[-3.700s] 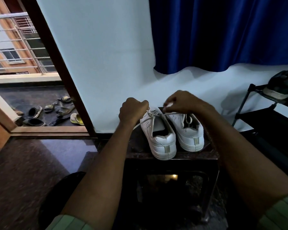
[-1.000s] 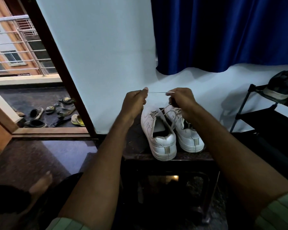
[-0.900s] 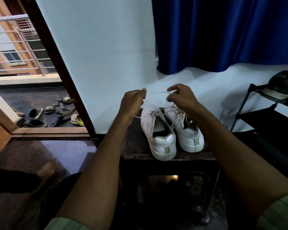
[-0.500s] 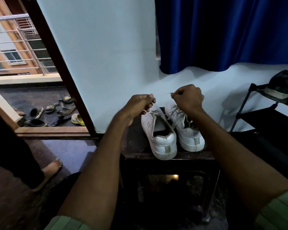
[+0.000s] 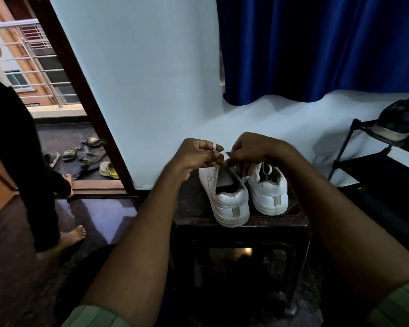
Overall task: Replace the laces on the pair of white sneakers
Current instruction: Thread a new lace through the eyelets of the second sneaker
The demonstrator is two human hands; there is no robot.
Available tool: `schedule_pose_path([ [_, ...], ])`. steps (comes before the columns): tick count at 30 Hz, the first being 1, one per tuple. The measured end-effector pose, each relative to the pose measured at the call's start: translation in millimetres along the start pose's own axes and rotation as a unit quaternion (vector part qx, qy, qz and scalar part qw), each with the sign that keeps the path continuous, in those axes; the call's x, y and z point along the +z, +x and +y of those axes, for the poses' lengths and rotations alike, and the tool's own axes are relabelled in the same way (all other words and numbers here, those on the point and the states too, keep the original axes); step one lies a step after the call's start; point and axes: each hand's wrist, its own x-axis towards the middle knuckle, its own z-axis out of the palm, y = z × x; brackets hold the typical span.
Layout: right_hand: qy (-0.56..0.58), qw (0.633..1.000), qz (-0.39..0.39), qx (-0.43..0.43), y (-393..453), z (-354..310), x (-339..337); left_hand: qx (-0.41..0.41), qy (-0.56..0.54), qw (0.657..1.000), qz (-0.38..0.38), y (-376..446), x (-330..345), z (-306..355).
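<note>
A: Where are the white sneakers?

B: Two sit side by side on a dark desk (image 5: pixel 191 204), heels toward the camera. The left sneaker (image 5: pixel 224 197) has its heel at the desk's front edge; the right sneaker (image 5: pixel 268 192) stands just beside it, slightly farther back.

A: And the lace?

B: A white lace (image 5: pixel 215 161) rises from the left sneaker's opening into the hands. A short loop of it sticks up above the left hand (image 5: pixel 196 156).

A: What are the hands doing?

B: Both are together over the toe ends of the shoes, fingers curled. The left hand pinches the lace; the right hand (image 5: pixel 253 149) meets it, fingertips closed at the same strand.

A: Anything around them?

B: A pale wall and a blue curtain (image 5: pixel 316 48) behind. A black rack (image 5: pixel 368 166) at right. At left, a barefoot person (image 5: pixel 33 161) stands by an open doorway, with sandals (image 5: pixel 87 152) lying outside.
</note>
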Motion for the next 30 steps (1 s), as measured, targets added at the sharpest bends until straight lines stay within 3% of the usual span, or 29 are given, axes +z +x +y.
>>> schedule_pose_path([
  [3, -0.097, 0.994, 0.039, 0.016, 4.3, -1.8, 13.8, 0.010, 0.037, 0.999, 0.004, -4.3, 0.3, 2.6],
  [6, -0.072, 0.994, 0.066, 0.040, 10.1, -0.9, 15.9, 0.024, 0.057, 0.998, 0.011, -4.9, 2.1, 0.8],
  [9, -0.047, 0.996, 0.038, 0.059, 11.6, 5.2, 10.2, 0.057, 0.092, 0.994, 0.003, -3.4, 1.7, -1.2],
  [13, 0.116, 0.989, 0.011, 0.096, 13.1, 17.7, 8.4, 0.110, 0.174, 0.979, 0.004, -2.4, 6.9, -1.3],
  [18, 0.183, 0.977, 0.014, 0.105, 15.2, 23.0, 10.8, 0.149, 0.290, 0.944, 0.054, -0.2, 26.6, -2.0],
  [24, 0.215, 0.971, -0.008, 0.102, 12.0, 23.8, 8.9, 0.146, 0.306, 0.938, 0.077, 2.4, 36.3, -4.6],
  [30, 0.224, 0.969, -0.022, 0.101, 0.4, 21.2, 3.8, 0.118, 0.265, 0.955, 0.065, 2.0, 31.5, -2.7],
])
